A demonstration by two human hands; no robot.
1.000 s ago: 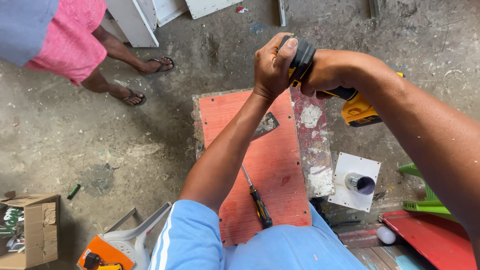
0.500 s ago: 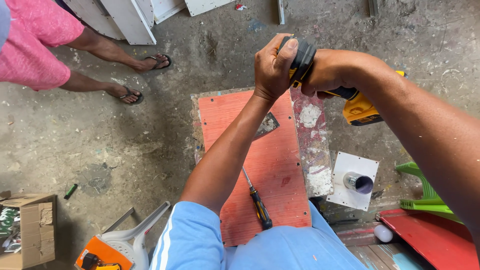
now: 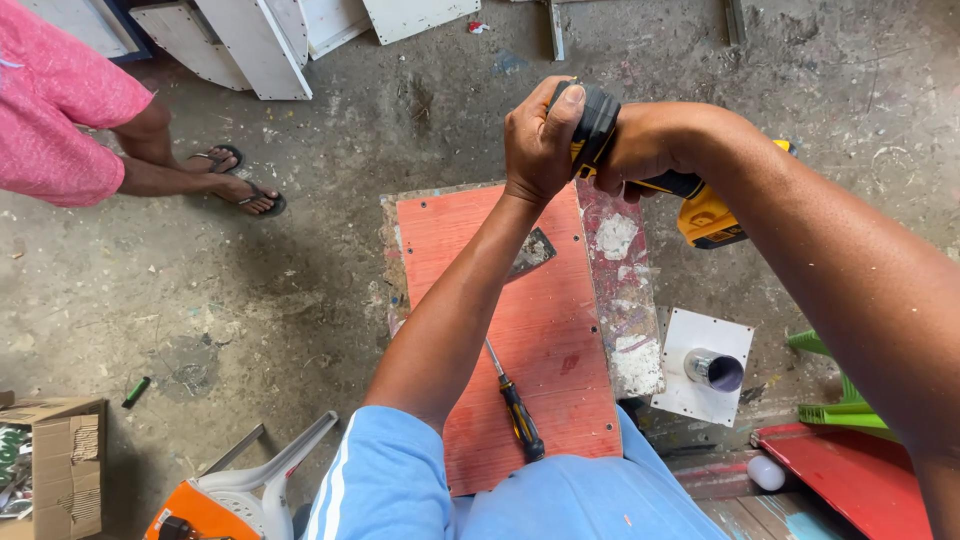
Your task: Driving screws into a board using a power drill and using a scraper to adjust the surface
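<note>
Both my hands grip a yellow and black cordless drill point(image 3: 700, 205) held over the far end of a red board point(image 3: 520, 330). My left hand point(image 3: 535, 140) wraps the black front of the drill. My right hand point(image 3: 650, 145) holds its handle. The drill tip is hidden behind my hands. A screwdriver point(image 3: 515, 405) with a black and orange handle lies on the board near my body. A dark scrap point(image 3: 530, 252) lies on the board by my left forearm.
A paint-splashed plank point(image 3: 622, 290) edges the board's right side. A white plate with a metal tube point(image 3: 712, 368) lies right of it, then green and red pieces point(image 3: 850, 460). Another person's legs in sandals point(image 3: 215, 185) stand at upper left. A cardboard box point(image 3: 60, 465) sits lower left.
The other person has stepped toward the left, farther from the board. My hands and the drill have stayed in place.
</note>
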